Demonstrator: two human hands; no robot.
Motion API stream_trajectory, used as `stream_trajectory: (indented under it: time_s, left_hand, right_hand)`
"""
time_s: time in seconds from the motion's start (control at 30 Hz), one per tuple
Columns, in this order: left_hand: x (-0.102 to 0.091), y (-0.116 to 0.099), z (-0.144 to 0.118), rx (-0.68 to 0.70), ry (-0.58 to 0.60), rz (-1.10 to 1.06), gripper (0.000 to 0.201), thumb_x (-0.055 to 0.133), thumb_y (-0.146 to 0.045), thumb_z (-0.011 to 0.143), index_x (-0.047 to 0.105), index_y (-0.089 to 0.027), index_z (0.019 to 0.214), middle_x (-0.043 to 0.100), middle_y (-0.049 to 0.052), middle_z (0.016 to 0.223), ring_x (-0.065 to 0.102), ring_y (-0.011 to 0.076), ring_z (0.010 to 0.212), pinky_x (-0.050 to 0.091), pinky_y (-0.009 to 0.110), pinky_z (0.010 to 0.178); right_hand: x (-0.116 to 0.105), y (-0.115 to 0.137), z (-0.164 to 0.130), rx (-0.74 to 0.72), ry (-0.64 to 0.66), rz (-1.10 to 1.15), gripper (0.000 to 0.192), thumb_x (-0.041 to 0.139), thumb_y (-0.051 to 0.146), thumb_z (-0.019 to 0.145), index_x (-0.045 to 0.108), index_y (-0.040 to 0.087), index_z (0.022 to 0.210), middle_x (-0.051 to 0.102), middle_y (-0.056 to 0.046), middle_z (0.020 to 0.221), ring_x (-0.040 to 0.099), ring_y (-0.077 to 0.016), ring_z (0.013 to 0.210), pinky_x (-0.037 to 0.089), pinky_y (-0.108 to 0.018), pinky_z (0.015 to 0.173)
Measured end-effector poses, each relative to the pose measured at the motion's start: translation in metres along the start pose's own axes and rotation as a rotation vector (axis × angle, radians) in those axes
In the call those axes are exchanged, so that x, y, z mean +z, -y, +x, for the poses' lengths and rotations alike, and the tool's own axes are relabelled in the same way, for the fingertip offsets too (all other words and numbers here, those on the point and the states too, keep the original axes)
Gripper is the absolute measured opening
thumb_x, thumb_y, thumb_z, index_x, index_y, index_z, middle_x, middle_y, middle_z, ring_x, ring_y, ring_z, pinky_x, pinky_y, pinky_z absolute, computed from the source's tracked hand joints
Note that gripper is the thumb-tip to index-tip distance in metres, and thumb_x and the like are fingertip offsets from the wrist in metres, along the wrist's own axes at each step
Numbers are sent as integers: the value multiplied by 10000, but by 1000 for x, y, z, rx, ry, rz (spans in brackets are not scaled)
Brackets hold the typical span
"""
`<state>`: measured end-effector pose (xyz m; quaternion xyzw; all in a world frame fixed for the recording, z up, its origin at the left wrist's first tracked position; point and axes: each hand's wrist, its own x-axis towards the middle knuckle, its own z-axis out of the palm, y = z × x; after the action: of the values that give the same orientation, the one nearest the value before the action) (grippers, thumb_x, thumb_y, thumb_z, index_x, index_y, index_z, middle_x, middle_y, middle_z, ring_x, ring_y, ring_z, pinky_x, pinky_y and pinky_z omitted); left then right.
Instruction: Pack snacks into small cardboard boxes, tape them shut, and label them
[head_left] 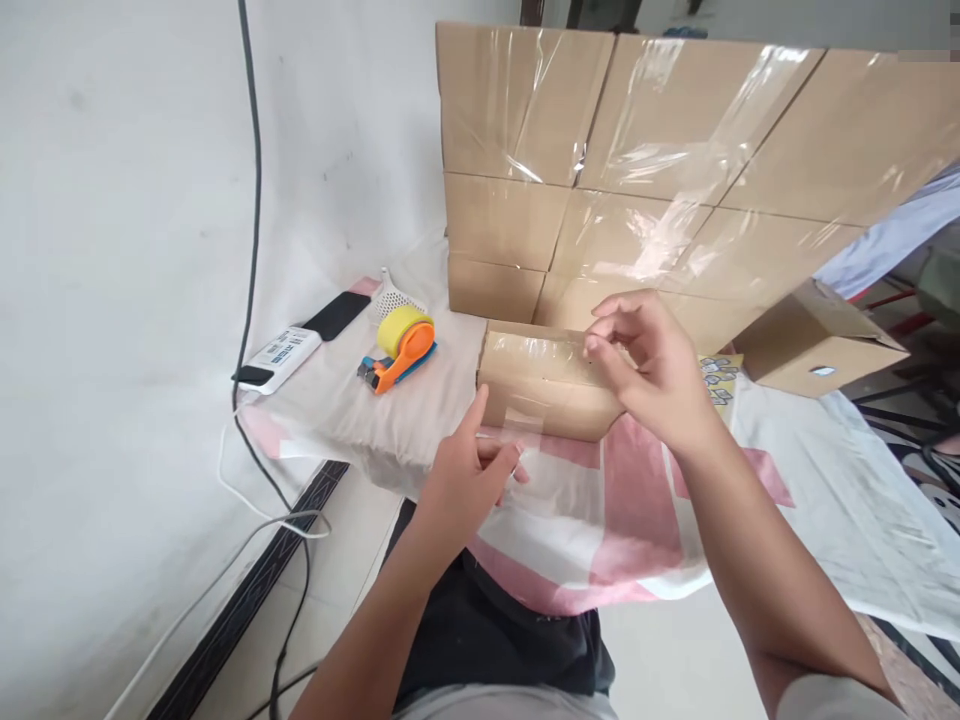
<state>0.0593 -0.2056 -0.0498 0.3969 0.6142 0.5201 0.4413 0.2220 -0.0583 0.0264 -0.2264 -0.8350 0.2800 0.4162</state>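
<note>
A small cardboard box [536, 385], sealed with clear tape, lies on a pink and white cloth [600, 520] in front of me. My left hand [465, 480] touches its near left corner with the index finger stretched out. My right hand [649, 370] rests on the box's right end, fingertips pinched at the top edge where the tape runs. Neither hand lifts the box. A tape dispenser [401, 350], orange and blue with a yellow roll, sits to the left of the box.
A tall stack of taped cardboard boxes [645, 170] stands right behind the small one. An open box [817, 345] sits at the right. A power strip [281, 358], a black phone [335, 315] and a white mesh scoop [391, 296] lie at the left. Cables [251, 200] run down the white wall.
</note>
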Motion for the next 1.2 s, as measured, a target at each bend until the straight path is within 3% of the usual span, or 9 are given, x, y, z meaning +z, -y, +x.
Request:
stream_trajectory:
  time_s: [0.1,0.2,0.27,0.4,0.6,0.73,0.87,1.0,1.2]
  left_hand:
    - [11,-11,7,53,1,-38,846,635,-371,919,216,-256,1645,731,-45,683,479,87,418,439,198,451]
    - [19,-15,9,94,23,-35,840,640,-383,918,230,-259,1641,730,-47,678,505,94,438,431,199,455]
    - [21,-17,10,135,30,-2,841,643,-364,917,231,-248,1640,733,-42,680,547,102,468,440,203,478]
    - [27,-18,15,161,20,13,836,630,-346,924,218,-239,1645,733,-41,678,612,123,529,465,222,528]
    - [35,-10,37,80,-96,1,764,663,-435,911,398,-158,1572,755,-7,733,642,140,652,497,238,625]
    - [34,-4,39,45,-126,8,772,662,-487,906,404,-179,1564,702,-38,624,573,127,536,461,229,544]
    - [27,0,33,80,-360,84,591,640,-480,914,541,-205,1427,587,-79,496,492,121,444,401,224,487]
    - [21,-1,37,262,-606,172,393,642,-420,912,633,-219,1250,509,-98,489,526,123,479,428,235,565]
    - [14,-1,52,530,-711,295,313,628,-320,921,632,-208,1213,586,-80,588,555,118,557,434,261,635]
  right_hand:
    - [-18,0,-3,-13,85,-102,204,659,398,951,615,287,1116,657,-55,959,638,-227,862,541,-385,762]
    - [-15,0,-16,-113,205,-236,385,785,465,847,661,294,1169,653,-112,1215,632,-319,1103,548,-492,895]
    - [-8,-3,-23,-166,202,-299,392,810,451,828,678,277,1154,618,-131,1299,595,-355,1199,524,-542,948]
    - [0,-13,-21,-184,132,-241,35,659,253,947,682,256,922,650,-95,1160,632,-291,1077,511,-515,928]
    - [-6,-19,-1,-180,166,-247,174,591,199,973,672,241,825,638,-85,1099,598,-276,1038,474,-508,922]
    - [-17,-22,11,-195,142,-265,204,557,223,998,661,240,822,637,-83,1070,594,-270,1021,489,-490,888]
    - [-40,-31,27,-126,-53,-252,256,583,349,1005,659,248,783,623,-86,1041,620,-282,1041,506,-505,904]
    - [-50,-37,39,-33,119,-155,342,588,471,998,682,257,749,642,-86,1087,637,-280,1052,540,-471,826]
    - [-48,-31,51,143,285,112,356,595,500,992,663,252,745,664,-58,939,662,-221,902,546,-383,745]
